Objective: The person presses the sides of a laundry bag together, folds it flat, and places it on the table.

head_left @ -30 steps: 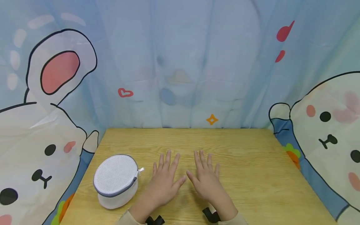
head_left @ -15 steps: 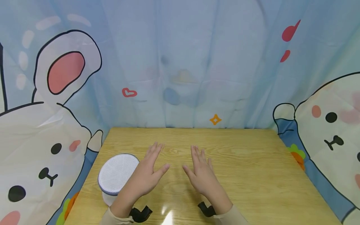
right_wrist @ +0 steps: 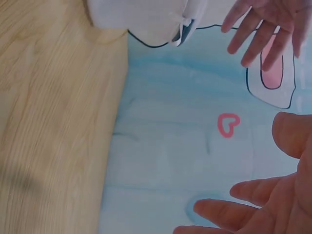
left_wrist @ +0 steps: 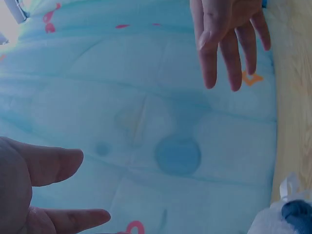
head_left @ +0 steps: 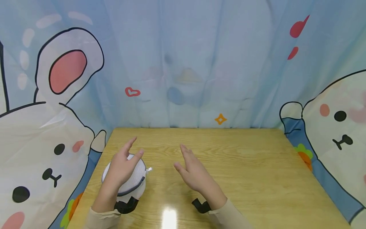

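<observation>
A round white mesh laundry bag [head_left: 138,178] with a blue-grey rim and a white zipper pull [head_left: 149,170] stands at the left of the table. My left hand [head_left: 121,167] overlaps its top in the head view, fingers extended and thumb spread, holding nothing. Further right, my right hand [head_left: 194,171] is raised over the middle of the table, palm turned inward, also holding nothing. The left wrist view catches the bag's edge [left_wrist: 270,222] at the lower right corner. In the right wrist view, the bag's side [right_wrist: 141,14] shows at the top.
The wooden table [head_left: 257,178] reaches back to a blue curtain [head_left: 188,63] printed with cartoon rabbits. A black strap [head_left: 127,205] is on the left wrist and another black strap [head_left: 201,206] on the right. Light glares off the table's front.
Both hands have lifted and turned from palms-down to palms facing inward. The left hand has moved left over the laundry bag, the right slightly left; the gap between them has widened.
</observation>
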`<action>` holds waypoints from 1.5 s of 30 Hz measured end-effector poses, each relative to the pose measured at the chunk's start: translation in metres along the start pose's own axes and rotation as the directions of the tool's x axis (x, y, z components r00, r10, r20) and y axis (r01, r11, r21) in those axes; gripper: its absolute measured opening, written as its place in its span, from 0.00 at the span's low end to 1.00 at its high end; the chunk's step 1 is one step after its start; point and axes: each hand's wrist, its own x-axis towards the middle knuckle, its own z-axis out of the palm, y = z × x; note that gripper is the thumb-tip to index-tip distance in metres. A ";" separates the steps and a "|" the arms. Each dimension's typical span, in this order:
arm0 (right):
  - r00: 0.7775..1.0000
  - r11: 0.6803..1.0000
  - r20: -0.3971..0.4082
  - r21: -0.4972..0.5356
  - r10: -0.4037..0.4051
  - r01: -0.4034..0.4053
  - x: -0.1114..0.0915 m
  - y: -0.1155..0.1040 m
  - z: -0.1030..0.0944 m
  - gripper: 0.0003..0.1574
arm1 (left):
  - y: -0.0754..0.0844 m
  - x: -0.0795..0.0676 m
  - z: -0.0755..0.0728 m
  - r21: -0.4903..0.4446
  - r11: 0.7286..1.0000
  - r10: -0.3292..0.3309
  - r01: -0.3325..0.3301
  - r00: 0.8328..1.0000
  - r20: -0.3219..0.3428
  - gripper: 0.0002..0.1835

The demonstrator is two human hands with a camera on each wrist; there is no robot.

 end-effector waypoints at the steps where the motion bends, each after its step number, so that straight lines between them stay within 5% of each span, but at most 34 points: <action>1: 1.000 1.000 0.010 0.012 -0.003 0.003 0.001 -0.003 0.001 0.51 | -0.002 0.001 -0.003 -0.010 1.000 -0.016 0.016 1.000 -0.004 0.38; 20: 0.992 0.996 0.114 0.084 -0.049 0.039 0.048 -0.027 0.038 0.46 | -0.057 0.017 -0.052 0.023 0.984 -0.174 0.177 0.980 -0.095 0.39; 29: 0.991 0.989 0.108 0.128 -0.085 0.070 0.067 -0.041 0.057 0.39 | -0.087 0.024 -0.061 0.006 0.970 -0.243 0.243 0.969 -0.035 0.41; 39: 0.988 0.956 0.154 0.282 0.035 -0.078 0.071 -0.055 0.078 0.35 | -0.100 0.016 -0.074 0.113 0.952 -0.294 0.285 0.953 0.075 0.41; 45: 0.982 0.944 0.168 0.300 0.089 -0.137 0.076 -0.054 0.085 0.35 | -0.111 0.015 -0.077 0.055 0.952 -0.306 0.302 0.942 0.136 0.40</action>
